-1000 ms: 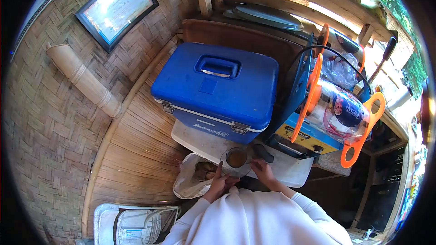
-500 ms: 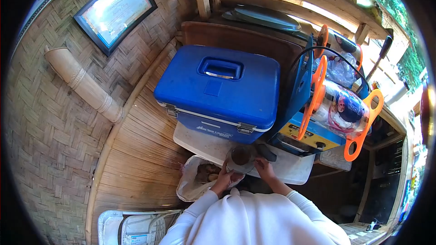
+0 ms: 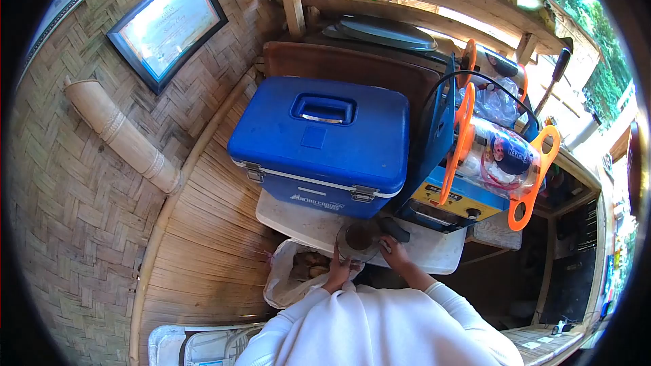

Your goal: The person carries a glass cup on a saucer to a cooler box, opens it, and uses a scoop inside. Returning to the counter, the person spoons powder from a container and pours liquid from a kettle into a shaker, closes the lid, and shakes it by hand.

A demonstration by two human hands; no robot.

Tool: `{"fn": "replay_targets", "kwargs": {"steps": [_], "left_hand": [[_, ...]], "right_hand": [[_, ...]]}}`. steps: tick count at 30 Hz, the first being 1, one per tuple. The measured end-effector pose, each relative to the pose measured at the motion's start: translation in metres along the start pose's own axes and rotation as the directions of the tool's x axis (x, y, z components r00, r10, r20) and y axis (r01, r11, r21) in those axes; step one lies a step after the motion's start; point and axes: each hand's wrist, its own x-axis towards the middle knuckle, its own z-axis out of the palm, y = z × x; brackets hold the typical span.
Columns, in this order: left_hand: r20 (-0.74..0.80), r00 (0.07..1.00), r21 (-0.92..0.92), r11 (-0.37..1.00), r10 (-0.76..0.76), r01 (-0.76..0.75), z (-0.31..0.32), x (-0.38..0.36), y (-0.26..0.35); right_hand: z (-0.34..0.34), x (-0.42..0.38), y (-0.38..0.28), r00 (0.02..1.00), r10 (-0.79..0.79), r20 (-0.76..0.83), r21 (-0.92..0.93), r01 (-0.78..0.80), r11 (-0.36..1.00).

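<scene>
A round clear container with brown contents stands at the front edge of a white table. My left hand is closed against its lower left side. On its right side, my right hand has its fingers closed at the rim, beside a dark object that I cannot make out clearly. Behind the container sits a closed blue cooler box. Left of my left hand, a white bag stands open with brown lumps inside.
A blue and yellow sealing machine with orange-ended film rolls stands to the right of the cooler. A framed certificate and a bamboo tube are on the woven wall at left. Folded white chair at bottom left.
The view has shifted slightly, so the surroundings sit a little differently. Both hands remain at the container, the left one turned a little more upright along its side.
</scene>
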Motion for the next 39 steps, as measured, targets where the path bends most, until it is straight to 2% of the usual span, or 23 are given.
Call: {"fn": "replay_targets", "kwargs": {"steps": [1,4,6,7,8,9,10,11,13,14,16,17,19,21,23,24,27,29,33,35,37,38,39], "left_hand": [[0.003,1.000,0.000,1.000,0.004,-0.004,0.000,-0.001,0.004],[-0.008,0.996,0.042,0.995,-0.091,0.091,0.004,-0.012,0.033],[-0.141,0.972,0.251,0.943,-0.186,0.217,0.007,-0.019,0.059],[-0.142,0.974,0.250,0.946,-0.176,0.208,-0.004,-0.010,0.046],[-0.318,0.935,0.583,0.810,0.157,0.063,-0.023,0.005,0.016],[-0.344,0.791,0.847,0.531,0.507,0.028,-0.035,0.016,0.002],[-0.482,0.806,0.602,0.798,0.345,0.018,-0.028,0.006,0.041],[-0.549,0.823,0.279,0.960,0.144,0.018,-0.016,-0.007,0.100],[-0.590,0.745,0.132,0.948,0.311,-0.291,-0.026,-0.003,0.147],[-0.602,0.696,0.154,0.912,0.392,-0.381,-0.038,0.006,0.171],[-0.595,0.596,0.246,0.828,0.540,-0.504,-0.059,0.021,0.224],[-0.574,0.549,0.312,0.782,0.608,-0.540,-0.061,0.022,0.254],[-0.451,0.429,0.464,0.616,0.782,-0.636,-0.046,0.017,0.315],[-0.463,0.425,0.423,0.615,0.778,-0.665,-0.034,0.022,0.352],[-0.474,0.426,0.381,0.616,0.771,-0.689,-0.034,0.030,0.368],[-0.417,0.463,0.404,0.615,0.782,-0.677,-0.038,0.035,0.373],[-0.352,0.521,0.425,0.629,0.778,-0.651,-0.048,0.045,0.375],[-0.404,0.441,0.362,0.582,0.802,-0.728,-0.049,0.053,0.371],[-0.419,0.403,0.281,0.538,0.814,-0.795,-0.027,0.050,0.395],[-0.402,0.313,0.412,0.475,0.861,-0.778,-0.016,0.049,0.415],[-0.380,0.270,0.432,0.428,0.885,-0.794,-0.007,0.057,0.436],[-0.355,0.227,0.454,0.379,0.907,-0.806,-0.002,0.062,0.447],[-0.328,0.184,0.476,0.330,0.926,-0.815,0.001,0.067,0.457]], "right_hand": [[0.000,0.001,0.000,0.998,-0.058,0.001,-0.015,0.058,0.998],[-0.011,-0.002,-0.017,0.998,-0.014,0.065,-0.007,0.015,1.000],[-0.014,-0.005,-0.027,0.999,0.014,0.052,0.012,-0.015,1.000],[-0.017,-0.004,-0.033,0.998,0.046,0.042,0.032,-0.047,0.998],[-0.021,-0.004,-0.044,0.999,0.035,0.041,0.030,-0.036,0.999],[-0.028,-0.004,-0.059,0.995,-0.087,-0.046,-0.007,0.087,0.996],[-0.033,-0.003,-0.076,0.969,-0.209,-0.130,-0.052,0.204,0.978],[-0.040,-0.001,-0.096,0.967,-0.218,-0.133,-0.051,0.213,0.976],[-0.054,0.010,-0.138,0.856,-0.443,-0.265,-0.058,0.445,0.894],[-0.059,0.017,-0.153,0.854,-0.446,-0.268,-0.057,0.448,0.892],[-0.069,0.034,-0.178,0.703,-0.591,-0.397,-0.121,0.598,0.793],[-0.072,0.042,-0.187,0.697,-0.595,-0.400,-0.123,0.603,0.788],[-0.079,0.057,-0.202,0.570,-0.573,-0.589,-0.265,0.534,0.803],[-0.082,0.069,-0.211,0.574,-0.531,-0.623,-0.253,0.494,0.832],[-0.082,0.076,-0.220,0.784,-0.231,-0.576,0.051,0.316,0.947],[-0.081,0.081,-0.218,0.824,-0.191,-0.534,0.146,0.312,0.939],[-0.076,0.083,-0.217,0.762,-0.262,-0.592,0.012,0.333,0.943],[-0.076,0.084,-0.221,0.755,-0.260,-0.602,0.019,0.339,0.941],[-0.087,0.094,-0.236,0.696,-0.292,-0.656,0.073,0.444,0.893],[-0.095,0.103,-0.244,0.691,-0.329,-0.644,0.069,0.481,0.874],[-0.101,0.117,-0.261,0.667,-0.333,-0.666,0.316,0.657,0.684],[-0.105,0.125,-0.265,0.614,-0.412,-0.674,0.204,0.690,0.695],[-0.106,0.135,-0.271,0.614,-0.410,-0.675,0.203,0.688,0.697]]}}
